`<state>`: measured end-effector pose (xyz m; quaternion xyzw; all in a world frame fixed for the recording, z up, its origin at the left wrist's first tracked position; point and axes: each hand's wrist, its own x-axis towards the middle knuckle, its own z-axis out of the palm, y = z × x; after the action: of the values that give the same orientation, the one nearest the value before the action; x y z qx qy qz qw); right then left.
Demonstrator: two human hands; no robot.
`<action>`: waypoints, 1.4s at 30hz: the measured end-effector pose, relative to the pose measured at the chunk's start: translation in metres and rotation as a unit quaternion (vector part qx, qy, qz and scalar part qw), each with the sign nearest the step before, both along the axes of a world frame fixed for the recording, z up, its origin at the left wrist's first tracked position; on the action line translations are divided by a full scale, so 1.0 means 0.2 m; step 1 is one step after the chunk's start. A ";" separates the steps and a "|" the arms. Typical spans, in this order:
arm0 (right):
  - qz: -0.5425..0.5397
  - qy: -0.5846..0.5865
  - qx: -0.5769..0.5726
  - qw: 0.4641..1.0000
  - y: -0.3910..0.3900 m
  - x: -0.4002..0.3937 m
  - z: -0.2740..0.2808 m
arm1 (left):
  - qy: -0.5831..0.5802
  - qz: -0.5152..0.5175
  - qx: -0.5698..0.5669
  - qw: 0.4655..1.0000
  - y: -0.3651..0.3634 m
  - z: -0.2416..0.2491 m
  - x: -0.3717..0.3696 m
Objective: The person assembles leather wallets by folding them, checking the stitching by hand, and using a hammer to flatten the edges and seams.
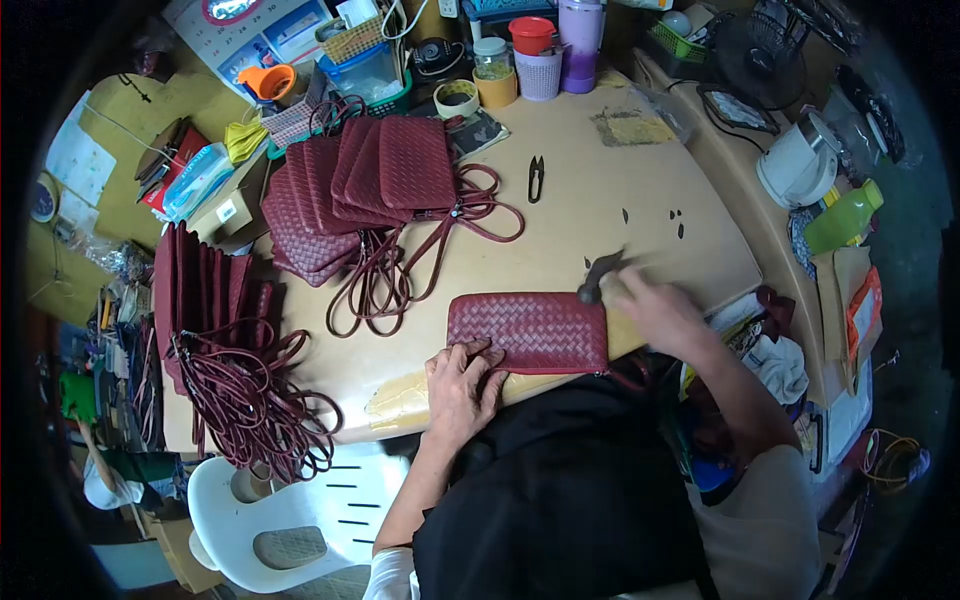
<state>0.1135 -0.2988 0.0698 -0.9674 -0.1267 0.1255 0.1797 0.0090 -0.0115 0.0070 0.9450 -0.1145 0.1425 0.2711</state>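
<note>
A dark red woven pouch (530, 328) with a zipper edge lies flat at the table's near edge. My left hand (462, 388) presses on its lower left corner, fingers bent over the edge and holding it. In my right hand (655, 312), blurred by motion, is a hammer (597, 280) whose dark head is over the pouch's upper right corner; I cannot tell whether it touches. My right fingers are closed around its handle. A strap, partly hidden, hangs from the pouch's lower right corner.
More red woven pouches (415, 165) with looped straps lie fanned out behind. A stack of folded pouches (205, 290) stands at the left, its straps hanging over the edge. Small thread snips (536, 180) lie on the table (570, 225). A white chair (290, 520) stands at the lower left.
</note>
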 end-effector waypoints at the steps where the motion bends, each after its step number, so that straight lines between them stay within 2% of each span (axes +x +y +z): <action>1: 0.002 -0.006 0.003 1.000 0.00 0.06 -0.05 | 0.003 -0.018 -0.008 1.000 0.01 0.01 0.00; 2: 0.044 -0.069 0.092 0.992 0.00 0.13 -0.15 | -0.002 -0.018 -0.004 1.000 0.00 0.03 0.00; 3: 0.088 -0.133 0.178 0.971 0.02 0.20 -0.16 | -0.024 0.025 -0.018 0.999 -0.01 0.05 0.00; 4: 0.090 -0.138 0.180 0.970 0.03 0.28 -0.15 | -0.046 0.068 -0.034 0.996 -0.02 0.07 -0.01; 5: -0.001 -0.004 0.181 0.983 0.09 0.35 -0.10 | -0.049 0.069 -0.031 0.996 -0.01 0.05 -0.02; 6: -0.090 0.130 0.177 0.972 0.13 0.43 -0.06 | -0.024 0.120 0.009 0.992 0.01 0.02 -0.04; 7: -0.085 0.128 0.178 0.972 0.15 0.54 -0.05 | 0.002 0.171 0.048 0.984 0.03 0.00 -0.05; 9: -0.031 0.176 0.042 0.983 0.19 0.74 -0.11 | 0.024 0.193 0.061 0.979 0.03 0.02 -0.04; 10: -0.028 0.173 0.043 0.984 0.22 0.76 -0.17 | 0.053 0.200 0.049 0.977 0.02 0.05 -0.03; 11: -0.019 -0.041 0.006 0.999 0.26 0.78 -0.25 | 0.082 0.205 0.037 0.975 0.02 0.07 -0.02; 12: -0.009 -0.252 -0.029 0.967 0.32 0.76 -0.25 | 0.081 0.209 0.038 0.974 0.02 0.08 0.00; 13: -0.004 -0.255 -0.025 0.967 0.35 0.74 -0.25 | 0.083 0.200 0.029 0.976 0.02 0.08 0.02; 15: 0.052 -0.428 0.015 0.902 0.45 0.58 -0.09 | 0.082 0.208 0.018 0.975 0.05 0.07 0.05; 16: 0.112 -0.244 0.103 0.958 0.49 0.48 -0.02 | 0.111 0.174 -0.062 0.976 0.07 0.04 0.07; 17: 0.170 -0.046 0.179 0.968 0.53 0.38 0.00 | 0.136 0.140 -0.142 0.970 0.09 -0.01 0.08; 18: 0.237 -0.034 0.197 0.951 0.56 0.30 -0.13 | 0.136 0.103 -0.360 0.917 0.08 -0.08 0.08; 19: 0.303 -0.022 0.215 0.928 0.58 0.26 -0.26 | 0.089 0.063 -0.479 0.871 0.04 -0.09 0.07; 20: 0.323 -0.022 0.216 0.921 0.60 0.22 -0.27 | 0.099 0.021 -0.605 0.790 0.02 -0.06 0.04; 21: 0.215 0.033 0.341 0.915 0.62 0.19 -0.26 | 0.101 -0.026 -0.716 0.690 0.01 -0.03 0.03; 22: 0.101 0.095 0.450 0.882 0.64 0.19 -0.25 | 0.114 -0.119 -0.762 0.626 0.00 -0.06 0.05; 23: -0.023 0.136 0.471 0.871 0.63 0.25 -0.30 | 0.125 -0.211 -0.796 0.554 -0.01 -0.10 0.06; 24: -0.063 0.095 0.715 0.690 0.74 0.19 -0.19 | 0.121 -0.170 -0.656 0.726 -0.05 -0.08 0.02; 25: -0.081 0.068 0.756 0.646 0.77 0.20 -0.18 | 0.119 -0.117 -0.483 0.859 -0.10 -0.04 -0.01; 26: -0.087 0.059 0.760 0.642 0.81 0.20 -0.18 | 0.077 -0.085 -0.468 0.876 -0.16 0.01 -0.01; 29: -0.073 0.057 0.755 0.649 0.89 0.18 -0.14 | -0.012 0.000 -0.456 0.890 -0.15 0.10 -0.02; 31: -0.054 0.064 0.745 0.662 0.86 0.18 -0.21 | 0.046 0.069 -0.552 0.830 0.04 0.26 -0.09; 33: 0.030 0.143 0.580 0.802 0.69 0.28 -0.38 | -0.022 0.137 -0.469 0.872 0.30 0.48 -0.17; 34: 0.038 0.148 0.578 0.802 0.68 0.27 -0.40 | -0.112 0.154 -0.387 0.902 0.41 0.64 -0.19; 35: 0.033 0.150 0.583 0.798 0.66 0.27 -0.42 | -0.153 0.211 -0.332 0.907 0.53 0.76 -0.23; 36: 0.027 0.151 0.589 0.793 0.66 0.27 -0.43 | -0.253 0.259 -0.160 0.919 0.61 0.89 -0.26; 38: 0.033 0.151 0.579 0.801 0.68 0.25 -0.42 | -0.316 0.286 -0.078 0.901 0.74 1.11 -0.28; 39: 0.036 0.148 0.569 0.808 0.69 0.24 -0.42 | -0.393 0.292 0.113 0.864 0.88 1.19 -0.25; 40: 0.035 0.147 0.570 0.807 0.70 0.23 -0.42 | -0.386 0.316 0.091 0.862 0.94 1.25 -0.22; 41: 0.043 0.135 0.549 0.824 0.71 0.22 -0.42 | -0.379 0.354 0.165 0.839 1.02 1.29 -0.19; 42: 0.050 0.122 0.528 0.839 0.72 0.21 -0.43 | -0.312 0.391 0.163 0.850 1.11 1.30 -0.16</action>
<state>0.1549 -0.1542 -0.0156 -0.6954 -0.1990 0.1655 0.6704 -0.0224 0.2099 0.2666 0.8482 0.1649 0.5031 -0.0146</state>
